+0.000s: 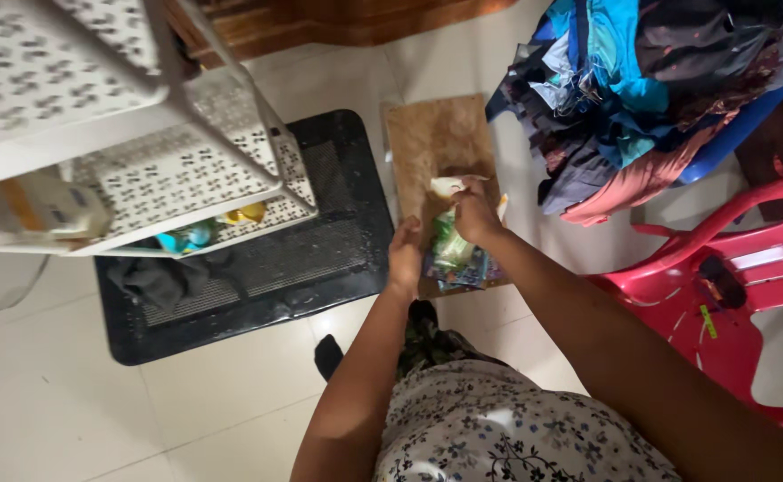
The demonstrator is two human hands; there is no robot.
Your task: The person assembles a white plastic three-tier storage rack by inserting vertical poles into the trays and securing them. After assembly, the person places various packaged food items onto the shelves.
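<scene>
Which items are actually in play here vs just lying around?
In play: left hand and right hand on a green-and-white plastic bundle, above a brown board.

Lying about: white shelf rack, black mat, clothes pile, red plastic chair.

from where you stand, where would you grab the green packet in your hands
Probably by its lower half, from the left. The green packet stands roughly upright over the brown board. The right hand already covers its top and right side, and the left hand sits beside its bare left edge, so that edge is the free part to pinch. Its exact shape is too blurred to tell.
</scene>
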